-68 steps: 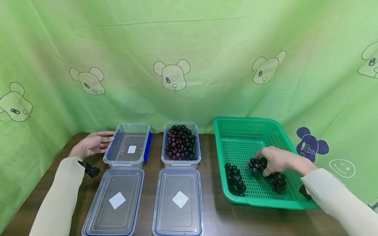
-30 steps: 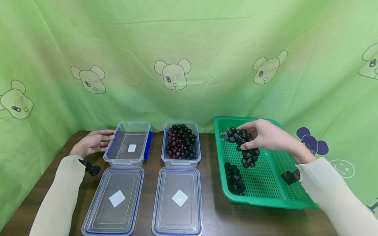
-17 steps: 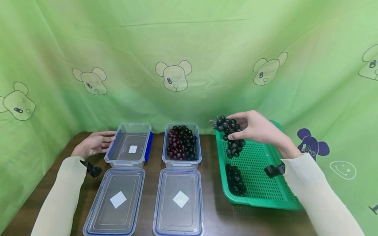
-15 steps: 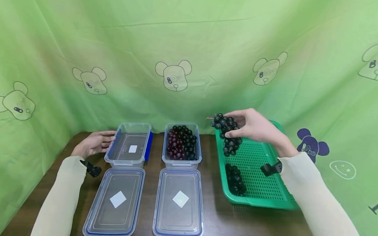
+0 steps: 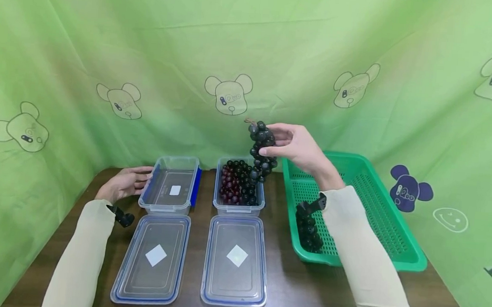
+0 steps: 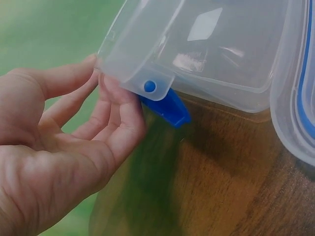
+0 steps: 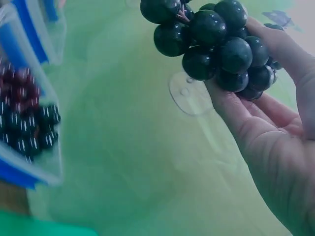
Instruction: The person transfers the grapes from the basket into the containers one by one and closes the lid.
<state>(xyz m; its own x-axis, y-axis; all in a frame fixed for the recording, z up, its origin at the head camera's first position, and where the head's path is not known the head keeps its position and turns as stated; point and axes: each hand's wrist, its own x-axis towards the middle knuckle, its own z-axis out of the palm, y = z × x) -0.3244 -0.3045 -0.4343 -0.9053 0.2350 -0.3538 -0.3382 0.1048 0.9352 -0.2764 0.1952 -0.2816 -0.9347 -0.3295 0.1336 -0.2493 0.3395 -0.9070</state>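
My right hand grips a bunch of dark grapes, holding it up above the middle food container, which has red and black grapes in it. In the right wrist view the thumb and fingers lie around the bunch of grapes, its stem partly visible. At the left, my left hand holds the rim of a second clear food container. The left wrist view shows the thumb and curled fingers at the container's edge, beside a lowered blue latch. No grapes show inside that container.
A green basket stands at the right with another dark bunch in it, partly hidden by the wrist camera. Two clear lids with blue seals lie in front of the containers on the brown table. A green curtain hangs behind.
My right hand has lifted the dark grapes out of the green basket and carried them left, to above the middle container. The left hand has stayed at its container.
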